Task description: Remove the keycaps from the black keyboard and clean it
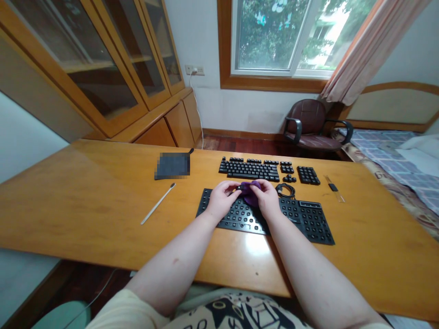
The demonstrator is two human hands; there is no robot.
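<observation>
Both hands meet above the black keyboard base, whose keycaps are off. Between the fingertips of my left hand is a small black keycap. My right hand pinches a purple cloth against the keycap's right side. The loose keycaps lie in keyboard order behind the base, with the number-pad keycaps grouped to the right. Just behind the base sits the coiled black cable.
A white-handled brush and a dark, blurred-out flat object lie on the left of the wooden desk. To the right is a wire keycap puller. A brown armchair stands beyond the desk.
</observation>
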